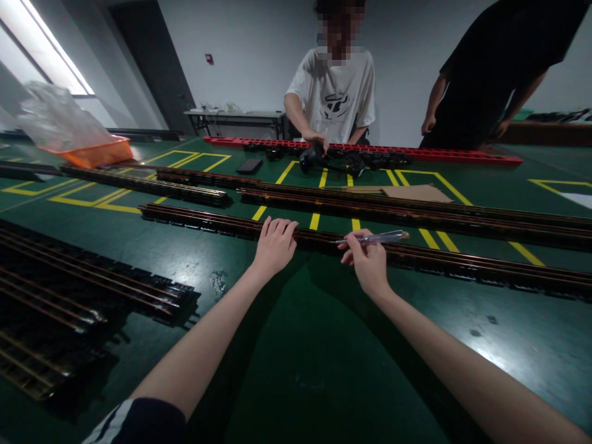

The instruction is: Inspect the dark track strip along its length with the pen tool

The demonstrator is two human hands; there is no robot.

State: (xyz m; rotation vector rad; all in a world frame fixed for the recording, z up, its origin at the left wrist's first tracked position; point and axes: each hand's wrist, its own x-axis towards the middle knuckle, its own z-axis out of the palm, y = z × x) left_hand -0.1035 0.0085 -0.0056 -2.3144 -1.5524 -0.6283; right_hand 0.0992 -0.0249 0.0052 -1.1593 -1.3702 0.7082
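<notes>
A long black track (208, 217) with copper-coloured rails runs across the green table in front of me. My left hand (276, 245) lies over it, fingers bent across the rails and gripping it; the thumb is mostly hidden. To the right, my right hand (367, 259) pinches a screwdriver (386, 237) with a clear handle and a brownish end cap. The tool lies almost level, its thin shaft pointing left along the rails. Whether the tip touches the track I cannot tell.
More tracks (134, 277) lie at the left, and others (416, 209) lie behind. Beyond are cardboard (416, 193), a dark flat box (250, 166) and an orange bin (92, 153) with plastic bags. A co-worker (340, 92) handles black parts by a red rail (462, 154); another person (494, 80) stands right.
</notes>
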